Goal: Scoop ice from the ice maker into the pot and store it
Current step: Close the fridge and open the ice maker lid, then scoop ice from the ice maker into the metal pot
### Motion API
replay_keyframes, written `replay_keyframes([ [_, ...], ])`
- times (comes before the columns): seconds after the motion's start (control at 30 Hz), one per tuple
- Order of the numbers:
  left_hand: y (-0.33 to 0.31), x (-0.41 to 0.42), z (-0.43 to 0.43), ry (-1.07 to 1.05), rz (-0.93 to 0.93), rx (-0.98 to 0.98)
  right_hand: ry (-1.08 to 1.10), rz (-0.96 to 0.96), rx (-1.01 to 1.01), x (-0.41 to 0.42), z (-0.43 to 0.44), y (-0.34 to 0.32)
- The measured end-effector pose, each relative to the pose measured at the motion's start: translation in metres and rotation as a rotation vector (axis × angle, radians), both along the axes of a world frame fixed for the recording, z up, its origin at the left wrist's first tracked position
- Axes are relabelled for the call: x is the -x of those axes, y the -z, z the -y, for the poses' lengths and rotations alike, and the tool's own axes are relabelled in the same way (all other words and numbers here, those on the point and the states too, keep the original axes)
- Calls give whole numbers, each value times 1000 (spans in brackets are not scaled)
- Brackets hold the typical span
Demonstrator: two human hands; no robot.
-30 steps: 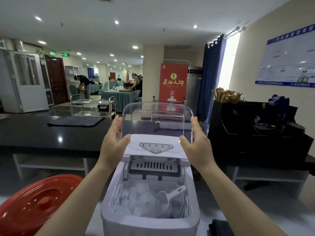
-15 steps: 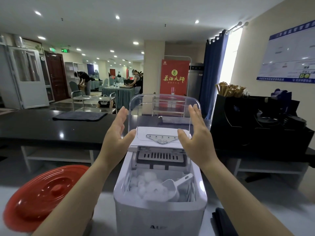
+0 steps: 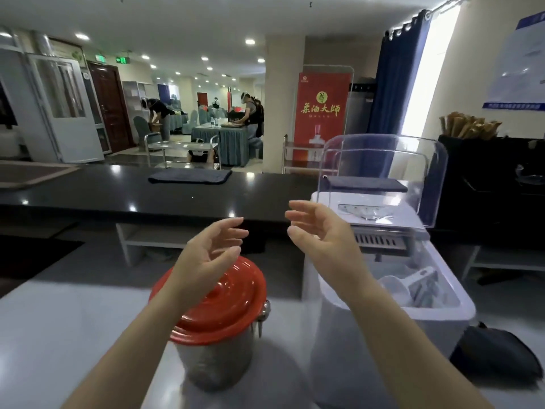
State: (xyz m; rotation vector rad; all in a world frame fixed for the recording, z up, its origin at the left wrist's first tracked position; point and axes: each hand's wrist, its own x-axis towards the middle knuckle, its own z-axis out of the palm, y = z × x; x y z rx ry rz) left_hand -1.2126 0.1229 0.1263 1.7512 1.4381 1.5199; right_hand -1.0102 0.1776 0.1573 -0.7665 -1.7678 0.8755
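With both my forearms reaching out over the white table (image 3: 53,335), nothing is in my grasp: my left hand (image 3: 211,253) hangs above the pot (image 3: 218,361), fingers spread and loosely bent, and my right hand (image 3: 320,239) floats just beside it, palm turned in and fingers apart. The pot is steel and sits on the table right below my left hand, with its red lid (image 3: 233,299) on, so it can't take ice yet. Just right of the pot stands the ice maker (image 3: 436,329), a dark cloth (image 3: 498,352) lying at its right foot. The clear cover (image 3: 383,163) is flipped up and back, so the bin is open. The white scoop (image 3: 402,284) lies inside the bin, untouched. That part is blurred and I can't make out the ice itself. Judging progress: opening the machine is done, and everything else is left, meaning red lid off, grab scoop, move ice across, lid back on, and put the pot away. My hands sit nearer the pot than the scoop, so the lid looks like the step at hand. Further back runs a black counter (image 3: 88,193) with a folded cloth (image 3: 190,176) on it. Beyond that there's a red banner (image 3: 323,113) and people at distant tables.
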Motion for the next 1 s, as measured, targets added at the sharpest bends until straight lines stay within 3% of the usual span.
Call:
replay_keyframes([
  [0.3,52,88,43,-61,-47,177,106,231,149,79,35,70],
  [0.53,82,111,44,-116,-169,345,250,465,279,98,31,108],
  [0.77,94,109,35,-190,2,384,239,403,349,96,18,117],
  [1.0,89,111,40,-186,255,203,370,56,342,91,21,105],
])
